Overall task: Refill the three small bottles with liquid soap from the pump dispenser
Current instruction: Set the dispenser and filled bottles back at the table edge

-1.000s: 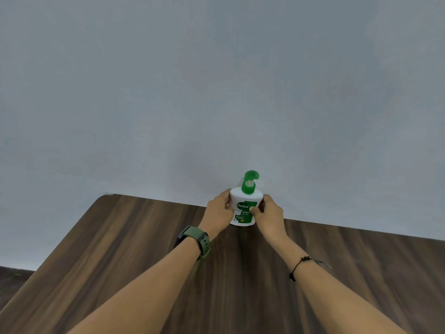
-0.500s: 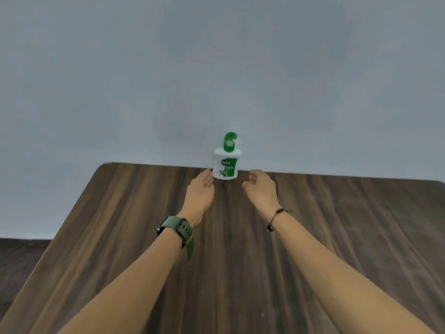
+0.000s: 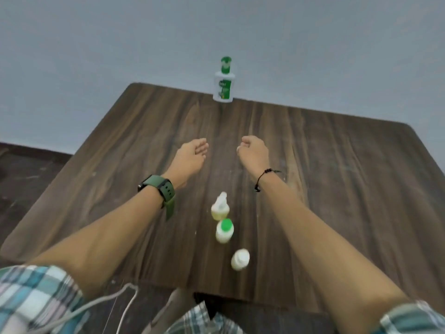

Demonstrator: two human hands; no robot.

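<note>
A white pump dispenser [image 3: 224, 86] with a green pump head stands at the far edge of the wooden table [image 3: 337, 165], against the wall. Three small bottles stand in a row between my forearms: one with a white spray top [image 3: 220, 206], one with a green cap [image 3: 225, 231], one with a white cap [image 3: 240, 259]. My left hand [image 3: 191, 156] hovers palm down over mid-table with fingers straight, holding nothing. My right hand [image 3: 254, 151] has its fingers loosely curled and is empty. Both hands are well short of the dispenser.
A grey wall rises right behind the table's far edge. Dark floor shows to the left of the table. A white cable [image 3: 125, 300] hangs near my checked shirt at the near edge.
Both hands let go of the dispenser and drew back toward me. The view tilted down, bringing the three small bottles into sight.
</note>
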